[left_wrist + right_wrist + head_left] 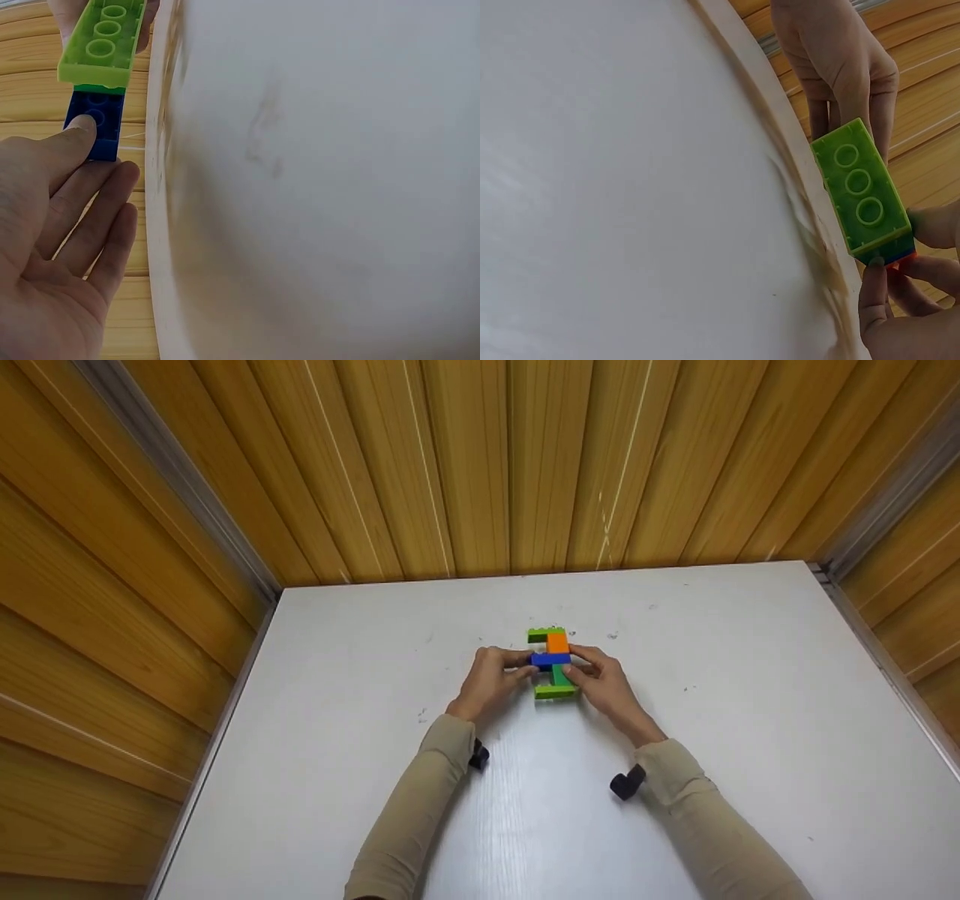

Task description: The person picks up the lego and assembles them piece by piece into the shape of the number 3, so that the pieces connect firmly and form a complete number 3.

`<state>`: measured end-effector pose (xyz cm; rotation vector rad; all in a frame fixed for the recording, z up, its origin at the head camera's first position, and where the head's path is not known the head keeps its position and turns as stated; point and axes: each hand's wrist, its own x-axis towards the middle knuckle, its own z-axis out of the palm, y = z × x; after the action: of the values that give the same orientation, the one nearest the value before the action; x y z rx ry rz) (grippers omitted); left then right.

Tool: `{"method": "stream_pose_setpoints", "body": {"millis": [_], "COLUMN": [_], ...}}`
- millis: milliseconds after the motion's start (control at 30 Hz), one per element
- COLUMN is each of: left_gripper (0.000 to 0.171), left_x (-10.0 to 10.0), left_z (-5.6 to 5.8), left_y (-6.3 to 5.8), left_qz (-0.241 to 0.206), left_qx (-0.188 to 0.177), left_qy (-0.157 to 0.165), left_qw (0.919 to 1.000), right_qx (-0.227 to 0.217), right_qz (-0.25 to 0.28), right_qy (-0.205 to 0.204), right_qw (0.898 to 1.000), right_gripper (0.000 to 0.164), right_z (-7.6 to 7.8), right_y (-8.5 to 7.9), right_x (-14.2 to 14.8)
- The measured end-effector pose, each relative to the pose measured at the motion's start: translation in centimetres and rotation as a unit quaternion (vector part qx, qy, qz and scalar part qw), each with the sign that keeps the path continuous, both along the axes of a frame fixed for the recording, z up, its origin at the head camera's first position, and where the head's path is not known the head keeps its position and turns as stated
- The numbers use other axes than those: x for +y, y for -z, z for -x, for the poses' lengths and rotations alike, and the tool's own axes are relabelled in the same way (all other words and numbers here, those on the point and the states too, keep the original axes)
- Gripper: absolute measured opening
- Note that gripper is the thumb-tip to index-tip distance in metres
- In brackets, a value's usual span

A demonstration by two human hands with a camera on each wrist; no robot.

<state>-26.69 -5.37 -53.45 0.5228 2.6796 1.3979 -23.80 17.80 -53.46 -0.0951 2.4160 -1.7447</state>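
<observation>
Both hands hold one joined figure of toy building blocks over the white table. A blue block (551, 658) crosses its middle, with an orange block (558, 642) on the far side and a green block (562, 676) on the near side. Lime green blocks (555, 691) cap both ends. My left hand (489, 681) pinches the free end of the blue block (106, 146) between thumb and fingers. From the other side, my right hand (609, 688) grips the stacked part by the orange and green blocks. In the right wrist view, hollow tubes show on the underside of a lime block (859, 187).
The white tabletop (337, 660) carries a few small dark marks. Wood-patterned panels (465, 465) rise behind and at both sides, with grey metal strips at the corners. A black wrist camera (628, 782) sits at the right cuff.
</observation>
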Motion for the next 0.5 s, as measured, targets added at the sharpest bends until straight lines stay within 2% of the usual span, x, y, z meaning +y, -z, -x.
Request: {"method": "stream_pose_setpoints", "body": {"millis": [400, 500], "left_gripper": [0.033, 0.033], "left_x": [0.35, 0.41], "left_z": [0.81, 0.93], "left_y": [0.58, 0.76], "left_qz": [0.019, 0.015], "left_qx": [-0.035, -0.041], "left_qy": [-0.007, -0.007], "left_qw": [0.9992, 0.9990], "right_qx": [-0.015, -0.005], "right_qz": [-0.019, -0.029], "right_qy": [0.006, 0.001], "right_qw": [1.000, 1.000], "right_gripper": [0.051, 0.051], "right_z": [0.58, 0.72], "right_y": [0.82, 0.96], "right_x": [0.06, 0.11]}}
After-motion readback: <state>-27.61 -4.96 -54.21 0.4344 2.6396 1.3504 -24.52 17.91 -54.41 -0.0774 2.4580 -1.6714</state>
